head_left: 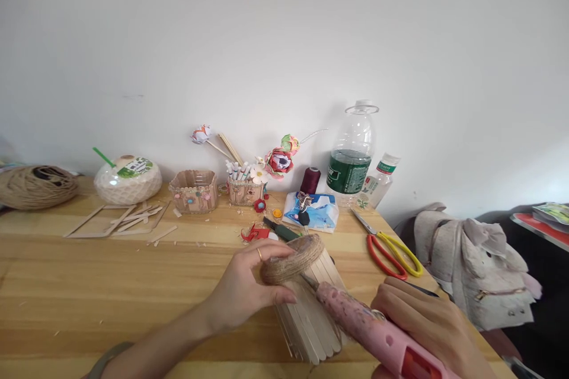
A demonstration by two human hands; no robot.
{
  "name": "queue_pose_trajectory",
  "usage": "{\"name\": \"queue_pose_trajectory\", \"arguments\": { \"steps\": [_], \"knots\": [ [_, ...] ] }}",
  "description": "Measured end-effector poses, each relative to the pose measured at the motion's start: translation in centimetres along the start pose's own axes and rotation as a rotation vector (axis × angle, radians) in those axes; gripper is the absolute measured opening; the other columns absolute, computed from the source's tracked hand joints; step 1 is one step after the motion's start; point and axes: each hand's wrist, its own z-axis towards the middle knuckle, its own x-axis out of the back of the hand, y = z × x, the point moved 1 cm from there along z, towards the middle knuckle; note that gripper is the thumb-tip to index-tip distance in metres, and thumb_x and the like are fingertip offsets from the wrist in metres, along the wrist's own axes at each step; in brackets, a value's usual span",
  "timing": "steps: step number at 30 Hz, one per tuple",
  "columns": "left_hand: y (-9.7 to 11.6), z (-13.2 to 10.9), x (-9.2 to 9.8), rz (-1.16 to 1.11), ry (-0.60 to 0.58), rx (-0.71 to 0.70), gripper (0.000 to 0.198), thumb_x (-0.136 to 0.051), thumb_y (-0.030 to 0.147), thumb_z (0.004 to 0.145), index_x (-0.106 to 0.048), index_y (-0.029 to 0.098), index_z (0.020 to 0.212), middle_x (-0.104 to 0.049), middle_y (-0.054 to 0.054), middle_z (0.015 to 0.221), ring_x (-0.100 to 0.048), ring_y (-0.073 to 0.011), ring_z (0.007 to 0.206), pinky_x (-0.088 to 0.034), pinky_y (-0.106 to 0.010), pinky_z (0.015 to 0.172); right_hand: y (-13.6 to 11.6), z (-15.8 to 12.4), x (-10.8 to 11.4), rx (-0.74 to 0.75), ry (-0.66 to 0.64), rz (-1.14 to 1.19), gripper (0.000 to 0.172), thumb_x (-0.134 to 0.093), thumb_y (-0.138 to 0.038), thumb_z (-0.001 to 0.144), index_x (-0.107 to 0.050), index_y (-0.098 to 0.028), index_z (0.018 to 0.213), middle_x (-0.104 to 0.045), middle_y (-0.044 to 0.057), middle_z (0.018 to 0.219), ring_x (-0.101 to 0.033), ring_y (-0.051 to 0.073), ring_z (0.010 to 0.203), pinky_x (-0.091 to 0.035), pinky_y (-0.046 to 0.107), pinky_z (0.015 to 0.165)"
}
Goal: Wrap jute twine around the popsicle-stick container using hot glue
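A holder of pale craft sticks [311, 325] stands tilted at the table's front, its upper end wrapped in a band of brown twine [296, 262]. My left hand [249, 284] grips that wrapped end, fingers over the top and thumb against the sticks below the band. In my right hand [427, 325] is a pink hot glue gun [364, 323]. Its metal nozzle points left and meets the sticks just under the twine. My right palm and some fingers are hidden behind the gun.
Scissors [389, 249] with red and yellow handles lie at the right. Behind are a tissue pack [315, 213], a large bottle [351, 160], a thread spool [310, 180] and decorated stick boxes [193, 192]. Loose sticks [133, 219] and a twine ball [38, 186] are at the left.
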Motion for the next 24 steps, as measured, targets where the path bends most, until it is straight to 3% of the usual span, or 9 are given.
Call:
{"name": "queue_pose_trajectory", "arguments": {
  "steps": [4,7,15,21,24],
  "knots": [
    [-0.1,0.0,0.0,-0.002,0.007,0.008,0.047,-0.085,0.036,0.054,-0.071,0.018,0.095,-0.070,-0.008,0.100,-0.061,-0.0254,0.099,-0.046,-0.033,0.090,0.0,-0.2,0.2,0.012,0.011,-0.010,0.054,-0.028,-0.066,0.085,-0.065,-0.027,0.077,-0.044,0.003,0.056,-0.046,0.019,0.051,-0.035,0.031,0.044],
    [-0.1,-0.1,0.0,-0.005,0.010,0.011,0.047,-0.085,0.037,0.053,-0.072,0.018,0.094,-0.070,-0.008,0.100,-0.061,-0.0260,0.098,-0.046,-0.034,0.090,-0.2,-0.1,-0.1,0.035,0.014,-0.021,0.050,-0.033,-0.063,0.086,-0.063,-0.026,0.071,-0.044,0.002,0.054,-0.045,0.017,0.049,-0.033,0.031,0.042],
    [0.0,-0.1,0.0,-0.003,0.018,-0.018,0.046,-0.085,0.037,0.053,-0.072,0.018,0.093,-0.071,-0.008,0.098,-0.062,-0.0258,0.097,-0.047,-0.034,0.088,-0.3,0.4,-0.9,0.045,0.018,-0.012,0.045,-0.031,-0.038,0.095,-0.056,-0.023,0.061,-0.047,0.001,0.053,-0.046,0.014,0.049,-0.032,0.028,0.043],
    [0.0,-0.1,0.1,-0.005,0.016,-0.045,0.045,-0.084,0.037,0.055,-0.072,0.019,0.094,-0.071,-0.008,0.100,-0.062,-0.0251,0.098,-0.046,-0.034,0.090,-0.4,0.1,-0.3,0.075,0.036,-0.017,0.054,-0.032,-0.063,0.087,-0.062,-0.023,0.067,-0.044,0.001,0.053,-0.045,0.015,0.049,-0.031,0.028,0.043],
    [0.0,-0.1,0.1,-0.001,0.021,-0.037,0.045,-0.084,0.036,0.055,-0.072,0.020,0.095,-0.071,-0.007,0.099,-0.062,-0.0247,0.098,-0.046,-0.034,0.090,-0.5,0.2,-0.3,0.091,0.040,-0.023,0.058,-0.029,-0.067,0.085,-0.064,-0.022,0.071,-0.045,0.001,0.054,-0.045,0.015,0.049,-0.033,0.028,0.044]
  ]
}}
